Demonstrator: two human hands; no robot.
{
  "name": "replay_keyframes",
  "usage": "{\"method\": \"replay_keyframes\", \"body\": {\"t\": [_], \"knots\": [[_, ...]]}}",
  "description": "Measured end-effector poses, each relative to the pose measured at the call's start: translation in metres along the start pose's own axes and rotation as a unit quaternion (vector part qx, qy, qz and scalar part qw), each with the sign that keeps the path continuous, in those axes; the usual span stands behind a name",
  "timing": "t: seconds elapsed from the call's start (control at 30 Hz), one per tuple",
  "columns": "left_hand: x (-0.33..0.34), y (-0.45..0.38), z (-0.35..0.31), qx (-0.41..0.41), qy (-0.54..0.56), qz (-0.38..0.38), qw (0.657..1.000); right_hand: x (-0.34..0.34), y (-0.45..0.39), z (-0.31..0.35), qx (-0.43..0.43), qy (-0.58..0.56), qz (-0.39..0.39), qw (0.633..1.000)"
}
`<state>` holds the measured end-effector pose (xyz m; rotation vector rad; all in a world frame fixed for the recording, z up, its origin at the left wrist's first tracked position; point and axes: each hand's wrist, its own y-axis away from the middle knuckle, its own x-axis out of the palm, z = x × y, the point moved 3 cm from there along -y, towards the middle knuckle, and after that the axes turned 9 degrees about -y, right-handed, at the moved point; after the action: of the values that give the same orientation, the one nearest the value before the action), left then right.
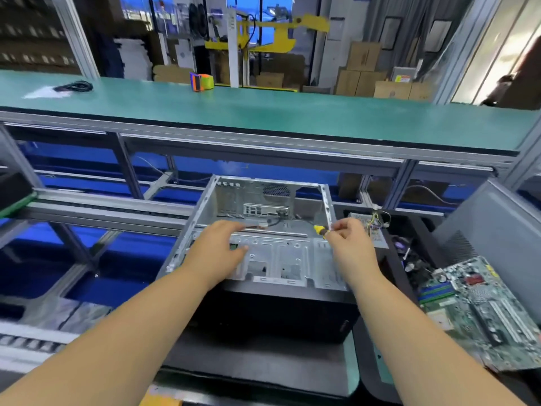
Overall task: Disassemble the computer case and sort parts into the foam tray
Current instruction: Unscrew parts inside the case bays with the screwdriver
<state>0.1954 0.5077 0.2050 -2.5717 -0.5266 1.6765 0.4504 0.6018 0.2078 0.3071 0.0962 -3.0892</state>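
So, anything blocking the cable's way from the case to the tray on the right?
Nothing visible does. The right hand pinches the cable's yellow plug at the case's open top, beside its right wall; the tray lies just beyond.

Brightly and evenly lit from overhead, with washed-out glare at the upper right – shadows soft and faint. Wide-angle bending along the green bench (263,112) edge; motion blur over the background and lower corners.

Across the upper frame, a green-topped desk (263,118). On it at centre, an orange and green tape dispenser (201,81); at upper left, a coiled black cable (76,86). Beyond, at upper right, stacked cardboard boxes (363,71); at top centre, a yellow metal frame (278,33).
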Motion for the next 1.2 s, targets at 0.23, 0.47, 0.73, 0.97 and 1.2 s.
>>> {"method": "replay_keyframes", "body": {"t": [0.23,0.47,0.73,0.97,1.2], "knots": [[-0.003,-0.027,0.043,-0.005,-0.026,0.026,0.999,0.056,0.001,0.029,-0.03,-0.015,0.032,0.999],[0.006,-0.051,0.041,0.011,0.06,0.043,0.997,0.098,-0.007,0.043,-0.019,-0.108,0.031,0.994],[0.016,-0.053,0.049,0.046,0.07,0.067,0.994,0.13,-0.01,0.05,-0.109,-0.154,0.02,0.982],[0.014,-0.057,0.047,0.082,0.057,0.059,0.993,0.155,-0.012,0.061,-0.187,-0.002,0.098,0.978],[0.014,-0.06,0.046,0.079,0.062,0.059,0.993,0.158,-0.014,0.059,-0.211,0.079,0.115,0.967]]}}
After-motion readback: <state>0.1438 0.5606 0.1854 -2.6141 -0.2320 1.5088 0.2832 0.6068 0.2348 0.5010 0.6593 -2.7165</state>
